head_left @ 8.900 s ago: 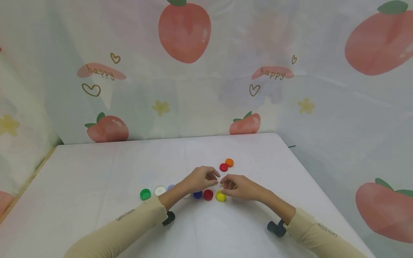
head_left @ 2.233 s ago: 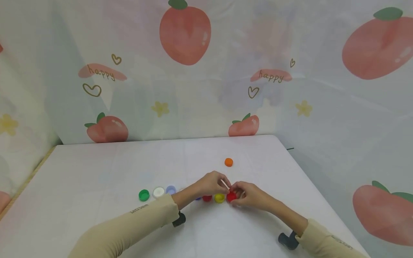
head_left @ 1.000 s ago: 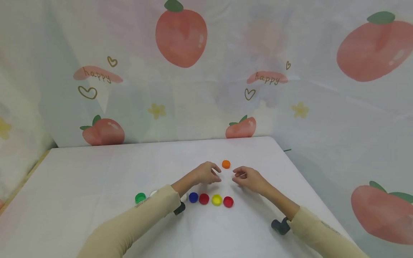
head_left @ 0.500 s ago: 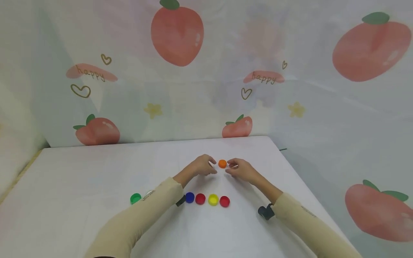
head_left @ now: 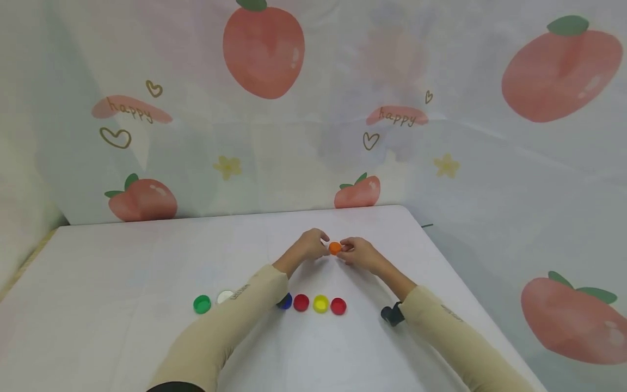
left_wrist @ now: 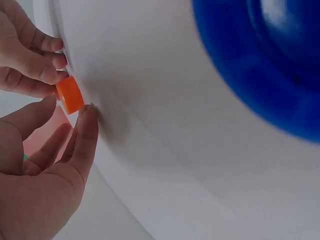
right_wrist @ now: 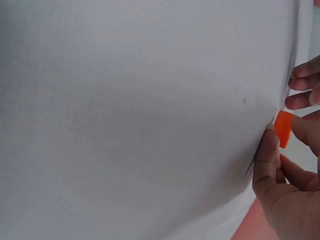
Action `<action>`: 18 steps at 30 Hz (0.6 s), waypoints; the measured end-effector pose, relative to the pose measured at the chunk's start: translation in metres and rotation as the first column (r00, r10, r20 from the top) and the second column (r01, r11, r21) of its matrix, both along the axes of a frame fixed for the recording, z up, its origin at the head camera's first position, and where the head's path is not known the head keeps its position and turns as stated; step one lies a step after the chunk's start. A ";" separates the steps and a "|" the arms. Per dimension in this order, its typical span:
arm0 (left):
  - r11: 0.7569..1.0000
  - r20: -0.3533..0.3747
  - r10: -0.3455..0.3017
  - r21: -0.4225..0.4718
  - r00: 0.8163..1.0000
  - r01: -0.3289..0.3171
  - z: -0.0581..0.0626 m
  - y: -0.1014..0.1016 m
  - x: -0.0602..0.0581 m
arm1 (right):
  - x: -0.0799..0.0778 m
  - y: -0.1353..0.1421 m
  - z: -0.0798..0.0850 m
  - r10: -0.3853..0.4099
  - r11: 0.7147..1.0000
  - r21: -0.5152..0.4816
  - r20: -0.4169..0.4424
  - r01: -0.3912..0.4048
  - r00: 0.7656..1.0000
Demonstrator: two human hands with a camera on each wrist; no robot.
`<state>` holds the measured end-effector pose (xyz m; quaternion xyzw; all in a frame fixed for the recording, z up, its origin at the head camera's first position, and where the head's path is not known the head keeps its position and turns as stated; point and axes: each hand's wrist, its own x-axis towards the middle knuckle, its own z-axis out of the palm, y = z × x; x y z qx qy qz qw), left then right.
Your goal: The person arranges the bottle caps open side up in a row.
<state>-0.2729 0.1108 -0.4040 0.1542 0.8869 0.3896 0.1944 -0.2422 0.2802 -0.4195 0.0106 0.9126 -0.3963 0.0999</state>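
An orange bottle cap (head_left: pixel 335 248) lies at the back of the white table, between my two hands. My right hand (head_left: pixel 361 253) pinches its right side, with thumb and index finger on either side of it in the right wrist view. From the left, my left hand (head_left: pixel 312 243) reaches the cap with loosely bent fingers; in the left wrist view its index fingertip is at the lower corner of the orange cap (left_wrist: pixel 70 95). Nearer the body runs a row of caps: green (head_left: pixel 202 304), white (head_left: pixel 225 296), blue (head_left: pixel 286 302), red (head_left: pixel 301 302), yellow (head_left: pixel 320 304) and another red cap (head_left: pixel 338 306).
My left sleeve (head_left: pixel 235 321) crosses over the row and hides part of it. A dark wrist camera (head_left: pixel 392 314) hangs under the right forearm. A fruit-printed cloth (head_left: pixel 274 136) stands behind the table's back edge (head_left: pixel 245 215).
Earlier, both hands worked on a red cap, which now lies at the right end of the row beside the yellow one. They have since moved away from me and closed in on the orange cap.
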 end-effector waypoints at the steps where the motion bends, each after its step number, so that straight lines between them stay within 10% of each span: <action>1: 1.000 -0.005 0.005 -0.006 1.000 -0.005 -0.001 0.002 -0.002 | -0.001 0.001 0.000 0.003 1.000 -0.001 0.000 -0.003 1.000; 18: 0.996 -0.088 0.021 -0.079 0.996 -0.028 -0.006 0.020 -0.007 | -0.005 0.000 -0.007 0.003 0.998 0.063 -0.068 0.001 0.998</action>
